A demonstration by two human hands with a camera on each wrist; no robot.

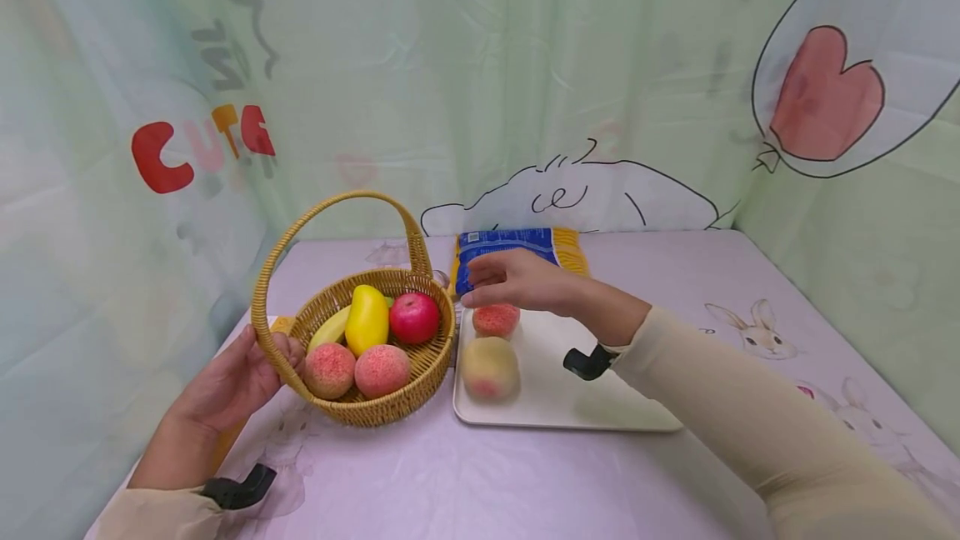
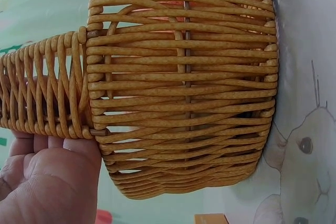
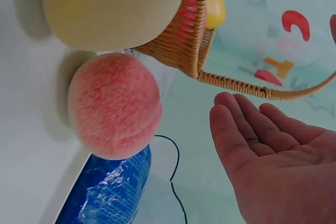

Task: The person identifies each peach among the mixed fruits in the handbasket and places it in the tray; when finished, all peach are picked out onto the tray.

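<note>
My left hand (image 1: 243, 373) grips the lower end of the handle (image 1: 261, 298) of a wicker basket (image 1: 375, 417); in the left wrist view its fingers pass behind the woven handle. Inside the basket are a yellow mango (image 1: 367, 319), a banana (image 1: 327, 330), a red apple (image 1: 414, 317) and two pink peaches (image 1: 382, 371). Above the left end of a white tray (image 1: 577, 377) hangs my right hand (image 1: 528, 280), fingers relaxed and holding nothing. Just below it, a reddish peach (image 3: 115, 106) sits on the tray beside a larger pale peach (image 1: 490, 367).
A blue and yellow packet (image 1: 517, 238) lies behind the tray, partly covered by my right hand. An orange-yellow item (image 1: 282, 324) shows behind the basket's left side. Printed curtains (image 1: 480, 90) close in the table (image 1: 420, 490) at the back and sides.
</note>
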